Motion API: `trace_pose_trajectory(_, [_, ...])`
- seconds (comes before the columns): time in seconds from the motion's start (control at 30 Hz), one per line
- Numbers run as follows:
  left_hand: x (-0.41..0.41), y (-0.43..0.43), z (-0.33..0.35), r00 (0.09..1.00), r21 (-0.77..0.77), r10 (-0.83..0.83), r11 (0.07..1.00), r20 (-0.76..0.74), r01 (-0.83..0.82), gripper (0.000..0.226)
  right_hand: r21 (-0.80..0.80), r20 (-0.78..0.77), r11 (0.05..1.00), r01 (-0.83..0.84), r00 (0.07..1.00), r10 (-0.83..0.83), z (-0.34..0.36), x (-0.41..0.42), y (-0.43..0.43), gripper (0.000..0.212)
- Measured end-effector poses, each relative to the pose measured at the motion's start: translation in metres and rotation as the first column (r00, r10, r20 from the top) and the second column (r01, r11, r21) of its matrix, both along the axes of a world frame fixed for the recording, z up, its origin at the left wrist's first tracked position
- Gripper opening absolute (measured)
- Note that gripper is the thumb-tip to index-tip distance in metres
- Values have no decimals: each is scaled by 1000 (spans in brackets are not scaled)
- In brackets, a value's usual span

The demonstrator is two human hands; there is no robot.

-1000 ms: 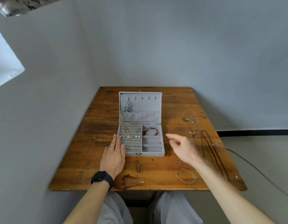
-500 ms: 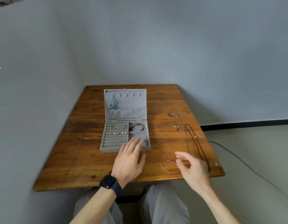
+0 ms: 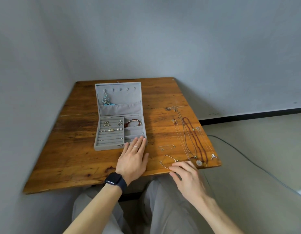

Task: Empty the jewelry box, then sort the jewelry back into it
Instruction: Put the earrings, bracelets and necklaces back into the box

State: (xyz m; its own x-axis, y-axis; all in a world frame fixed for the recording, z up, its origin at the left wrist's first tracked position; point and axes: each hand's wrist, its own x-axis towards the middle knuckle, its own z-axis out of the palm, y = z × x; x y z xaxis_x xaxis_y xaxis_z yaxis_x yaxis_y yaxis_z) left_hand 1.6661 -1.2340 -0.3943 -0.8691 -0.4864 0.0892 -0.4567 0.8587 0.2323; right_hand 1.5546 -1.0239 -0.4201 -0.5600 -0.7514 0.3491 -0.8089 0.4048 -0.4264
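Note:
The grey velvet jewelry box (image 3: 111,144) stands open on the wooden table (image 3: 75,149), its lid upright with a silver and blue necklace (image 3: 105,100) hung inside. Earrings (image 3: 111,127) sit in the ring rows and a red bead bracelet (image 3: 133,123) lies in the top right compartment. My left hand (image 3: 133,159) lies flat with straight fingers touching the box's front right corner. My right hand (image 3: 187,176) reaches over the table's near edge, its fingertips at a thin silver chain bracelet (image 3: 166,160). Whether it pinches the chain is not visible.
Several thin chain necklaces and a dark red bead necklace (image 3: 195,139) lie along the table's right side, with a white ring pendant (image 3: 199,162) near the edge. A small silver pin (image 3: 166,147) lies between box and necklaces. A grey cable (image 3: 247,157) runs across the floor.
My left hand moved from the box's left front to its right front corner. My right hand dropped from above the table to the silver chain bracelet at the near edge. The view shifted right.

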Motion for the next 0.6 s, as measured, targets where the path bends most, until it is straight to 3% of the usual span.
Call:
trace_pose_trajectory(0.23, [1, -3, 1, 1000, 46, -7, 999, -24, 8, 61, -15, -62, 996, -92, 994, 91, 7, -6, 2, 16])
trace_pose_trajectory(0.37, [10, -16, 12, 984, 104, -15, 994, -179, 34, 55, 1, -10, 995, -102, 995, 102, 22, -7, 1, 12])
trace_pose_trajectory(0.5, [38, -50, 19, 926, 115, 154, 986, -345, -121, 52, -54, 115, 995, -78, 990, 84, 43, -14, -12, 5])
trace_pose_trajectory(0.6, [60, -80, 16, 903, 116, 289, 957, -317, -266, 54, -80, 144, 995, -68, 986, 79, 61, -18, -31, 4])
